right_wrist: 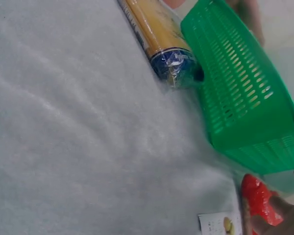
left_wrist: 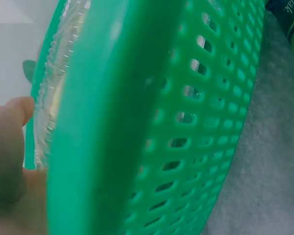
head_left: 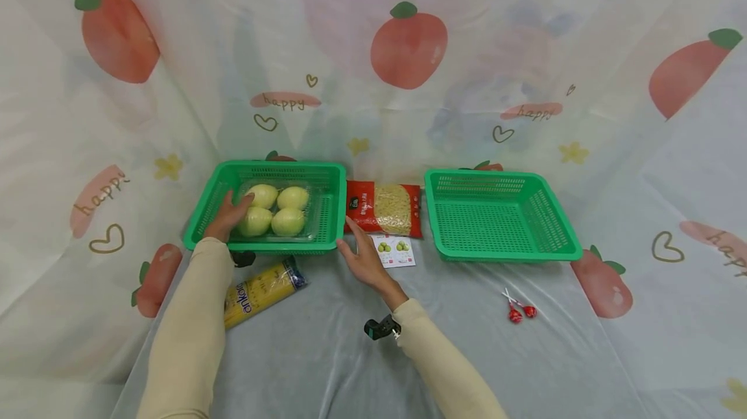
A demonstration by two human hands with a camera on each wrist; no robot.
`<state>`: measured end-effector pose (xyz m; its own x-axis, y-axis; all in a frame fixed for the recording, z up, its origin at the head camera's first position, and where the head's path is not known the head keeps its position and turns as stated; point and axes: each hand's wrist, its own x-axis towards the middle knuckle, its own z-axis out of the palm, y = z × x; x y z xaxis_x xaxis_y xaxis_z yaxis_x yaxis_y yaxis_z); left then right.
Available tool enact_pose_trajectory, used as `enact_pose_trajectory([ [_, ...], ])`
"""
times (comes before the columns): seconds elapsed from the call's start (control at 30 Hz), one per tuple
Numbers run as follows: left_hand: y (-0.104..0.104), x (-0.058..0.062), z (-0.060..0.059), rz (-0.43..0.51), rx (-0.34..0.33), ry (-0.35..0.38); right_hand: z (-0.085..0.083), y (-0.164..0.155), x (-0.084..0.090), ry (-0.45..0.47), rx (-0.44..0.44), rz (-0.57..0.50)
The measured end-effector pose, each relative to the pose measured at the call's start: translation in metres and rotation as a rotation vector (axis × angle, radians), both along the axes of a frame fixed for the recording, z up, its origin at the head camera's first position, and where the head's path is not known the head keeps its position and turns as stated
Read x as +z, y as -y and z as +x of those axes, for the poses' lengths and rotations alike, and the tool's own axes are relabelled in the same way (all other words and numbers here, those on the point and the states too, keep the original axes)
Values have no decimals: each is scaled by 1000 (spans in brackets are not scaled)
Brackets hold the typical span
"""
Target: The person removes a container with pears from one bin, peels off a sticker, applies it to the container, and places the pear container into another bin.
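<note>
The clear tray (head_left: pixel 279 211) of four pale green fruits (head_left: pixel 288 221) sits inside the left basket (head_left: pixel 265 169), filling most of its floor, and the left hand (head_left: pixel 226 218) reaches over the basket's near-left rim with its grip narrow, fingers laid against the tray's left edge; whether they truly pinch the edge or only rest there I cannot tell, and the left wrist view shows only a thumb beside the clear plastic rim. The right hand (head_left: pixel 364 258) lies flat and relaxed on the worktop (head_left: pixel 327 354) just beside the basket's near-right corner, holding nothing, its fingertips close to the red pasta bag (head_left: pixel 383 209) and touching or nearly touching the small fruit card (head_left: pixel 395 250). The likely trouble is the tray: it looks thin and flexible, so a one-sided pull could tilt it and roll the fruits, or catch its lip on the basket's wall and drag the light basket along, nudging the pasta bag that lies right against it. The right hand could also brush the card out of place. The right basket (head_left: pixel 502 215), well apart on the right, holds nothing. Near the left basket's front lies a yellow spaghetti pack (head_left: pixel 262 290), partly under the left sleeve, and two red lollipops (head_left: pixel 516 311) lie near the right basket's front.
</note>
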<state>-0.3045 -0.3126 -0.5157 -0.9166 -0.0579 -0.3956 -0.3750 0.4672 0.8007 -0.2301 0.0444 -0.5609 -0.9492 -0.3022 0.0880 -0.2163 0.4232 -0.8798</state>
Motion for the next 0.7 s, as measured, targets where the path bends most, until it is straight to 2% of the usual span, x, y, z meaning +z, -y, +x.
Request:
enact_pose_trajectory([
  [0.23, 3, 2, -2, -34, -5, 135, -3, 1, 3, -25, 25, 26],
  [0.4, 6, 9, -5, -30, -25, 207, -5, 0, 5, -27, 26, 91],
  [0.5, 4, 17, -4, -10, -28, 198, -6, -2, 6, -40, 25, 139],
  [0.57, 1, 24, -1, 1, -22, 162, -7, -2, 6, -54, 24, 158],
  [0.7, -4, 32, 4, 86, -15, 98, -6, -3, 7, -65, 26, 167],
])
